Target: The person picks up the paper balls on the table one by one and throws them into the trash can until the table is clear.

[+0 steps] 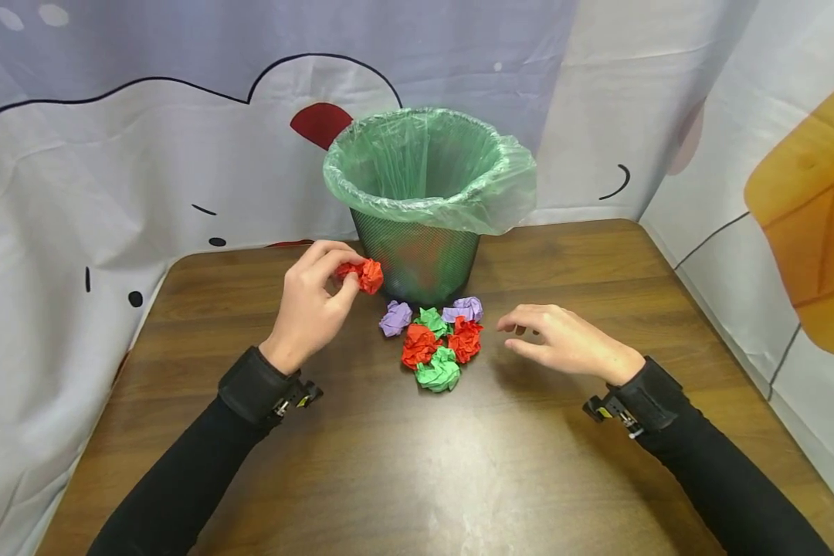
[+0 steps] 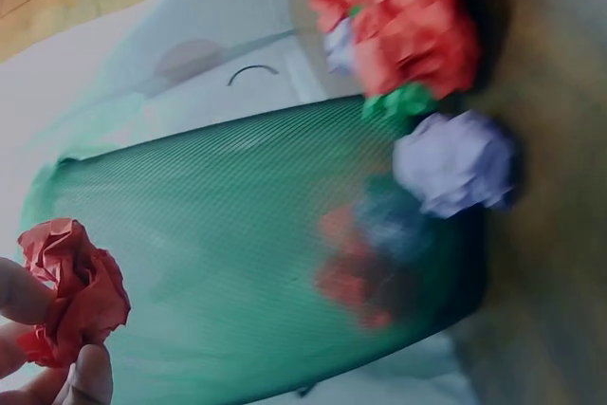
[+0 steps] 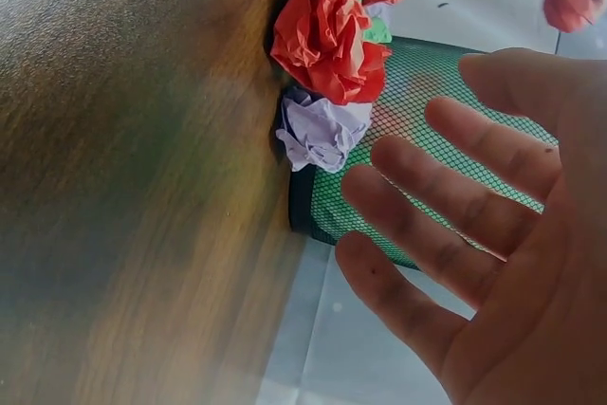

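Between thumb and fingers my left hand (image 1: 318, 297) pinches a crumpled red paper ball (image 1: 368, 276), raised beside the left side of a mesh wastebasket (image 1: 424, 255). In the left wrist view the same red paper ball (image 2: 74, 291) overlaps the basket wall. My right hand (image 1: 566, 340) hovers right of the paper pile with fingers spread and relaxed, holding nothing. Loose on the table before the basket lie crumpled balls: purple ones (image 1: 395, 318) (image 1: 462, 309), red ones (image 1: 420, 345) (image 1: 465, 339) and green ones (image 1: 432, 321) (image 1: 439, 371).
A green plastic liner (image 1: 417, 202) folds over the basket's rim and hangs out on the right. Red and dark shapes (image 2: 356, 282) show through the mesh near its bottom. Patterned cloth (image 1: 111, 177) stands behind the wooden table (image 1: 361, 471).
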A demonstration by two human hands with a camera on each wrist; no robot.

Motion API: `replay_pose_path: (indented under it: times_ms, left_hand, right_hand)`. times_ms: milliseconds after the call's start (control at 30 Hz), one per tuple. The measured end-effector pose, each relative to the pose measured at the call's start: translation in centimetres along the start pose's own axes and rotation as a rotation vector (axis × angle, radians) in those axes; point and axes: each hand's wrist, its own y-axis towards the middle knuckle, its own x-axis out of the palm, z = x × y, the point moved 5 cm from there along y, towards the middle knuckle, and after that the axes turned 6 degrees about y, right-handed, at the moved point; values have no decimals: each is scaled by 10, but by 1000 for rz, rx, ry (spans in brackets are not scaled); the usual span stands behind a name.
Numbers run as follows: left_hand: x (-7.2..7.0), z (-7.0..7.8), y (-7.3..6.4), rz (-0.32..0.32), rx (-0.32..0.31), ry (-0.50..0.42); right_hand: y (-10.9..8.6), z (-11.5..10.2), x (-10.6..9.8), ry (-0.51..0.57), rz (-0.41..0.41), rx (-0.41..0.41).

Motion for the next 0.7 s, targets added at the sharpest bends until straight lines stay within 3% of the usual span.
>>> replay_pose_path:
  times_ms: [700]
  left_hand:
    - [-36, 28, 78, 108, 126, 46]
  right_hand:
    - [-1, 4, 3, 16, 3, 1]
